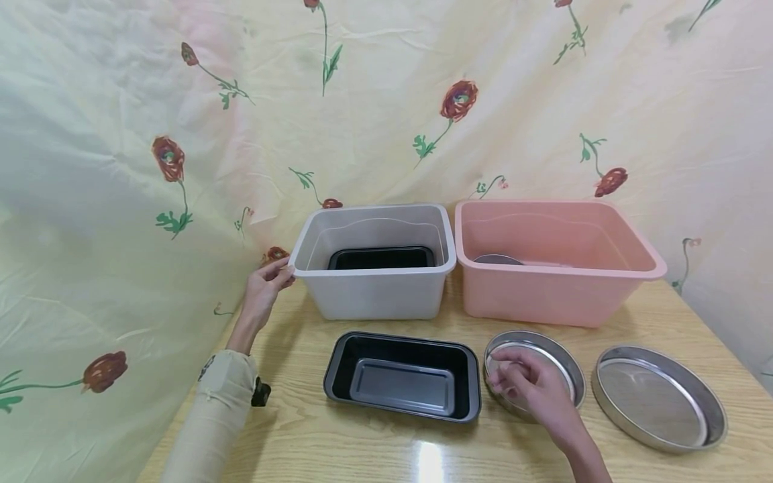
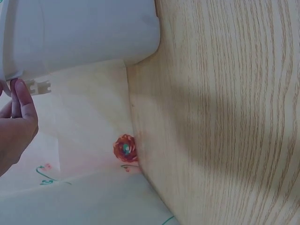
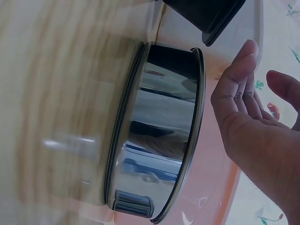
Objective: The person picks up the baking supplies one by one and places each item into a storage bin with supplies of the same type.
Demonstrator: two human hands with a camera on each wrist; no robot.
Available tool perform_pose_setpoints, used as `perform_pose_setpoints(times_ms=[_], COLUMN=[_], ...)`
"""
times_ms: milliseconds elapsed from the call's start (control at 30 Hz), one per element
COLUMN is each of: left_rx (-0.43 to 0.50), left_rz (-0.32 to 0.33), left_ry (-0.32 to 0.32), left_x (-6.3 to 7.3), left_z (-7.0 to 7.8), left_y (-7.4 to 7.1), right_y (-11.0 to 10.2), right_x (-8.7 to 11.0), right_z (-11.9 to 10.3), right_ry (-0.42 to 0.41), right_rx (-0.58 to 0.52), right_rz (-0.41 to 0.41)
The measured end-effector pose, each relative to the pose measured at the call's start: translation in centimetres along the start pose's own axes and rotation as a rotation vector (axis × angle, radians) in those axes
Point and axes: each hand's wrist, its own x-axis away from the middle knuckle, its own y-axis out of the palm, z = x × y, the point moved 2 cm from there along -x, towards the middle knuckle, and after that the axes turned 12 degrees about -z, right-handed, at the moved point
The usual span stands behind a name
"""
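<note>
My left hand [image 1: 268, 285] pinches the left rim of a light grey plastic bin [image 1: 374, 295] between thumb and fingers; the left wrist view shows the same hold at the bin's [image 2: 89, 33] edge. Inside the bin lies a black loaf pan [image 1: 382, 258]. My right hand [image 1: 534, 386] hovers over a shallow round steel sieve [image 1: 570, 365], fingers loosely bent and holding nothing. From the right wrist, that sieve's shiny wall [image 3: 161, 112] stands apart from the hand [image 3: 258, 117]. Left of it, a second dark loaf pan [image 1: 401, 386] rests on the table.
Another round sieve [image 1: 655, 399] lies at the right, its base like fine mesh. Behind it stands a pink bin [image 1: 549, 295] with a grey round-edged item [image 1: 498, 259] partly hidden inside. A flowered cloth [image 1: 386, 134] hangs behind the wooden table [image 1: 338, 449].
</note>
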Motion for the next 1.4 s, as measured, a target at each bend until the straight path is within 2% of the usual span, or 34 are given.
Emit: perform_pose_setpoints(times_ms=[200,467,1000,1400], left_rx=[0.002,-0.001,-0.013,-0.003], left_rz=[-0.004,-0.004,-0.011,-0.005], left_ry=[-0.001,-0.004,0.001,-0.001], left_x=[0.0,0.0,-0.1,0.0], left_z=[0.0,0.1,-0.1,-0.1], left_y=[0.0,0.0,-0.1,-0.1], right_y=[-0.1,-0.1,-0.3,0.2], right_x=[0.3,0.7,1.6,1.8], right_z=[0.2,0.4,0.9,1.3], right_ry=[-0.006,0.028,-0.004,0.03], right_rx=[-0.012,-0.029,-0.029,-0.051], right_rz=[-0.034,-0.076,-0.266,-0.378])
